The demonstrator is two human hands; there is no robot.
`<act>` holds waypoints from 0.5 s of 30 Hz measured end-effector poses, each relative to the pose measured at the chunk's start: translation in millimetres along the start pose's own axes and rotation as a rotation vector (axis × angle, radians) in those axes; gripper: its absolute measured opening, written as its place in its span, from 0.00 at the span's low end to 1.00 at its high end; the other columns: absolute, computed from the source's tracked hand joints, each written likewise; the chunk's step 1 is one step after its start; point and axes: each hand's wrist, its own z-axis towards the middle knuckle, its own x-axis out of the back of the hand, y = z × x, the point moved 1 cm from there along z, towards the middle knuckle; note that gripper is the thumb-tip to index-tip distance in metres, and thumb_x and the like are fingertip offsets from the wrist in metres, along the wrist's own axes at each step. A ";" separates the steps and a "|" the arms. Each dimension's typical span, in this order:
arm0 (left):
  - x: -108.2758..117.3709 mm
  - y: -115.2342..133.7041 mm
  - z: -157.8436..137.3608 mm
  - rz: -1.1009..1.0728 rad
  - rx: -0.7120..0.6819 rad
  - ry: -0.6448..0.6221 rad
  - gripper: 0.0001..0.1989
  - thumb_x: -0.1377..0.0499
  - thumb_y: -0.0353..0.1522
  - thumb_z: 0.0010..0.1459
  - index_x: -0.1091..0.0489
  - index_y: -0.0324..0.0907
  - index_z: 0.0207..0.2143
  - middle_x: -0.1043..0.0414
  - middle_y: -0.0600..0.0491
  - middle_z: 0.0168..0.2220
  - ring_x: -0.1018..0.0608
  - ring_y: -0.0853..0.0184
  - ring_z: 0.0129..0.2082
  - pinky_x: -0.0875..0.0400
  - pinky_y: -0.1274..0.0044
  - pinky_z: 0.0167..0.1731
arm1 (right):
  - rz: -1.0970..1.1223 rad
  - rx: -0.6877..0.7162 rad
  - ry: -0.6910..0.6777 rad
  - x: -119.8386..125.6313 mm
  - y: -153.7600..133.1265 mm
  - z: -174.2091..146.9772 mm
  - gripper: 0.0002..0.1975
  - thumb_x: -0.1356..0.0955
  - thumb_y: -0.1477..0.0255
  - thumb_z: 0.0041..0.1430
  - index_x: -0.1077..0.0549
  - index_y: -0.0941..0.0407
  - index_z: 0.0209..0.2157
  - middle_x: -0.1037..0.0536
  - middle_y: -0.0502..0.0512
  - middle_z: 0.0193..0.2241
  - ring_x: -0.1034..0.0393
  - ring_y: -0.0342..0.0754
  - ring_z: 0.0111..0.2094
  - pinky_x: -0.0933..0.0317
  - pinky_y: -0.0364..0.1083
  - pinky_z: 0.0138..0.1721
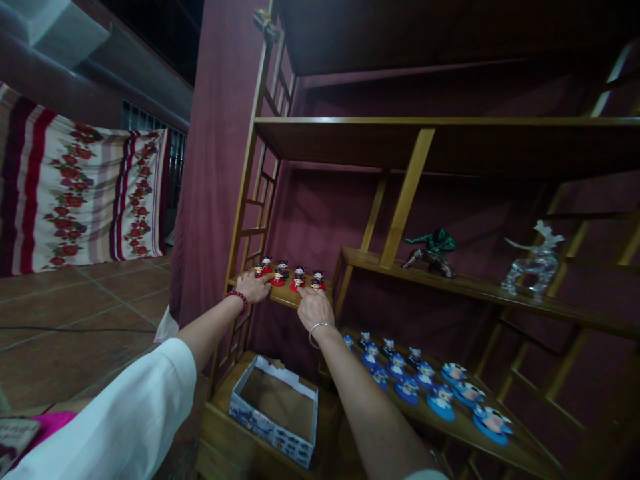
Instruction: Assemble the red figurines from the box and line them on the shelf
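Small figurines (278, 277) with black hats and red bases stand in two rows on a short wooden shelf (285, 293). My left hand (253, 288), with a red bead bracelet on the wrist, lies at the left end of the rows. Its fingers stretch toward the front figurines. My right hand (316, 309) wears a silver bangle. Its index finger reaches to a front-row figurine (298, 283), seemingly touching it, while the other fingers are folded and partly hidden. I see nothing clearly gripped in either hand.
Below stands an open cardboard box (274, 432). Several blue-based figurines (396, 365) fill a lower shelf at right. Higher up are a green-and-brown statuette (431, 252) and a clear, glassy one (535, 263). A wooden upright (407, 199) divides the shelving; a flowered blanket (107, 193) hangs left.
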 end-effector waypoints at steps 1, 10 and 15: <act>0.5 0.7 0.3 0.000 0.010 -0.008 0.23 0.60 0.43 0.56 0.43 0.55 0.54 0.39 0.48 0.52 0.38 0.55 0.52 0.46 0.62 0.47 | 0.000 0.006 -0.007 0.1 -0.1 0.2 0.20 0.44 0.79 0.56 0.34 0.59 0.49 0.27 0.57 0.41 0.39 0.45 0.44 0.56 0.43 0.48; -9.2 2.2 1.1 0.030 0.045 0.085 0.23 0.61 0.42 0.57 0.33 0.45 0.46 0.37 0.43 0.49 0.37 0.54 0.50 0.45 0.64 0.45 | 0.013 0.005 -0.020 -4.0 2.1 3.0 0.20 0.44 0.78 0.55 0.33 0.58 0.49 0.28 0.56 0.43 0.40 0.45 0.45 0.56 0.42 0.49; -13.8 1.5 -1.3 0.013 0.030 0.149 0.23 0.60 0.41 0.57 0.33 0.44 0.45 0.38 0.42 0.50 0.37 0.54 0.50 0.45 0.64 0.45 | 0.002 -0.011 -0.016 -4.5 2.4 2.4 0.20 0.44 0.78 0.56 0.33 0.57 0.49 0.28 0.55 0.43 0.40 0.44 0.46 0.55 0.42 0.48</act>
